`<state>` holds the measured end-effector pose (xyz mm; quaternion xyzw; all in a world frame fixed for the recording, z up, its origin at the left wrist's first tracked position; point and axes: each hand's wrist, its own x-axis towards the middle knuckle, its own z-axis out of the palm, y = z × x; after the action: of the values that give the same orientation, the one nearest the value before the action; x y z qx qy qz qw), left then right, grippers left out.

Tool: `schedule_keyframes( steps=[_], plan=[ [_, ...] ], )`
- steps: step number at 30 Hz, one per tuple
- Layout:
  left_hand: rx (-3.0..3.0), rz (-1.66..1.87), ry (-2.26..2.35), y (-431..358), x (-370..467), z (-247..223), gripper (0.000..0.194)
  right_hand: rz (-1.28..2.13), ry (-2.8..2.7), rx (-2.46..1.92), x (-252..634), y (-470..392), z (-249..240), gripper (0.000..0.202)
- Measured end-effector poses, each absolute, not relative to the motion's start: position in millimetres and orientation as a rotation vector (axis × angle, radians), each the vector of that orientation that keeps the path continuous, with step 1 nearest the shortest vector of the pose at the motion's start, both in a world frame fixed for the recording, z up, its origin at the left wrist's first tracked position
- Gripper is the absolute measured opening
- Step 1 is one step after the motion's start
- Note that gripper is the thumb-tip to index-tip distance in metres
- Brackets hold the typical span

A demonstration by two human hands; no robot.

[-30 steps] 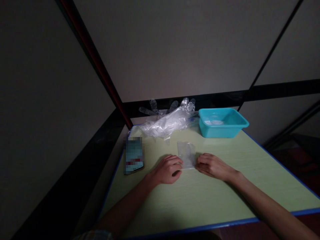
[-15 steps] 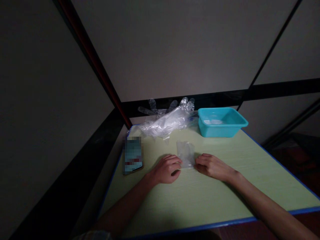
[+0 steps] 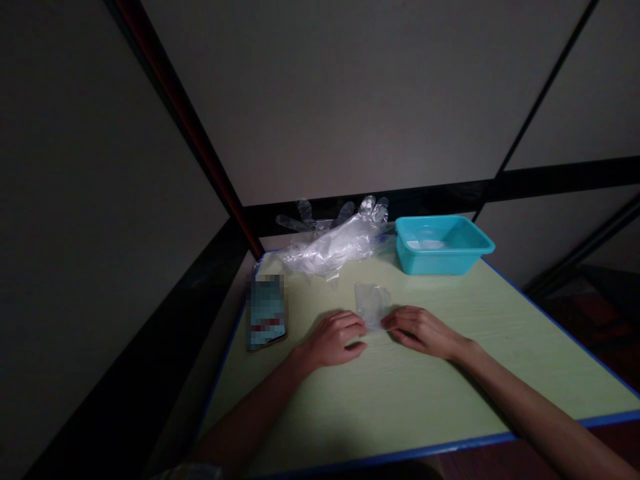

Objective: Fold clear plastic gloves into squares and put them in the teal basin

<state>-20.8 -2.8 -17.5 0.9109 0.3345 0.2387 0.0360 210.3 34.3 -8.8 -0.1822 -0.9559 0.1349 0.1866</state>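
A small folded piece of clear plastic film [image 3: 373,303], like that of the gloves behind it, lies flat mid-table between my hands. My left hand [image 3: 339,339] rests on the table at its near left edge, fingers bent and touching the film, thumb held apart. At the near right corner, my right hand [image 3: 419,330] has its fingertips closed on the film's edge. Farther back, a loose heap of clear disposable plastic gloves [image 3: 333,248] spreads along the wall, some fingers sticking up.
A turquoise plastic basin [image 3: 440,260] stands at the back right, with something pale inside. On the left edge lies a phone [image 3: 267,313], its screen blurred out. The pale green table [image 3: 400,407] has a blue edge and meets walls behind and at left.
My right hand has shifted slightly left, its fingertips now over the film's near right corner. The film's near edge has moved a little away from me. My left thumb has straightened slightly.
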Motion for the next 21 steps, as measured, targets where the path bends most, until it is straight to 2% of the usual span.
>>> schedule_keyframes(
  steps=[12,21],
  plan=[
    [2.982,0.690,1.163,-7,-9,-21,0.015,0.393,-2.658,-0.534,213,35,-9,0.020],
    [2.967,0.725,1.165,-8,-8,-19,0.016,0.125,-2.754,-0.455,211,35,-13,0.026]
  ],
)
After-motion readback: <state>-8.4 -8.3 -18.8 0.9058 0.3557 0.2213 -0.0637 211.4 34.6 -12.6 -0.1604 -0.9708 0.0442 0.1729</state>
